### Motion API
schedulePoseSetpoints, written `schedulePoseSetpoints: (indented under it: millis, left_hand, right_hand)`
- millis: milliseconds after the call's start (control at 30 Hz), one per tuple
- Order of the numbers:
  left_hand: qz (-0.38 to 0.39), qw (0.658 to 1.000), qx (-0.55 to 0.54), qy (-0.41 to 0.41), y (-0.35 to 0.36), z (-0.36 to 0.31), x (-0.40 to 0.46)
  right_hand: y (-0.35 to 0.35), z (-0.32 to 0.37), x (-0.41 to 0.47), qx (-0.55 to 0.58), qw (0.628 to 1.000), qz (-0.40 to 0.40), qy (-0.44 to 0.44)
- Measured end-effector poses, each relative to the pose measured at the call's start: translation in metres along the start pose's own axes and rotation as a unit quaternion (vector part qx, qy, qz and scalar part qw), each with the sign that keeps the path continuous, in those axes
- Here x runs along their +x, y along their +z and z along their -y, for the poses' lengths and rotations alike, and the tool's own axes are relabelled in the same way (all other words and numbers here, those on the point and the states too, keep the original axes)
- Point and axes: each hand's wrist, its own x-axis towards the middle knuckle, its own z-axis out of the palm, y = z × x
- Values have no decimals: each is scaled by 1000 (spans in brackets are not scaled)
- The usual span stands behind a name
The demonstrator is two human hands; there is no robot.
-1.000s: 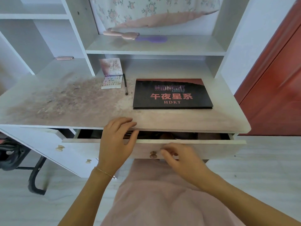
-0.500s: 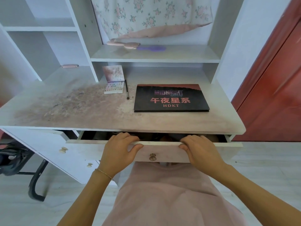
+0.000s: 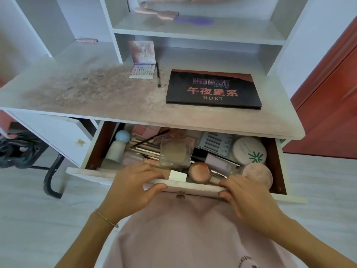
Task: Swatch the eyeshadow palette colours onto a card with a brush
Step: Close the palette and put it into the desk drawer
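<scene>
While both hands (image 3: 185, 188) grip the drawer front (image 3: 195, 187), drawer crammed, desk edge (image 3: 193, 127) overhanging.

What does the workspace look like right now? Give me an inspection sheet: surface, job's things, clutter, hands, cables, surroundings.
Surface: desk top smeared with powder stains, heaviest on its left half.
Job's things: small palette open, lid upright; brush lying just right of it; large black palette closed, flat on the right. No card made out.
Clutter: open drawer crowded with cosmetics: bottle, brushes, lash tray, round compact, puffs.
Hands: left hand and right hand both grip the drawer's front edge.
Cables: nothing seen.
Surroundings: shelf above holds a purple hairbrush; red door on the right; chair base on the left.
</scene>
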Motion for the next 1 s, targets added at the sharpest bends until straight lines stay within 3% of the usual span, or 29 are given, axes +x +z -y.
schedulePoseSetpoints:
  millis: [167,267,400,567,667,800,1000]
  left_hand:
    - [54,998,-11,-16,-4,1,2]
    - [97,993,-54,-35,-12,2,17]
    - [24,992,-112,-53,-30,0,56]
    - [-78,995,-52,-33,-39,3,115]
    - [-95,995,5,-36,-29,10,155]
    - [-8,994,82,-79,-3,22,188]
    - [-28,988,128,-77,9,19,169]
  right_hand:
    - [-7,-5,4,94,993,54,40]
    - [-19,-9,15,155,987,20,35]
    - [-41,-22,48,193,976,-89,51]
    - [-58,-55,116,144,961,-208,108]
    - [-55,-78,158,72,975,-153,142]
    - [-38,-95,180,-31,980,-38,190]
    - [-28,-81,158,-54,978,-41,200]
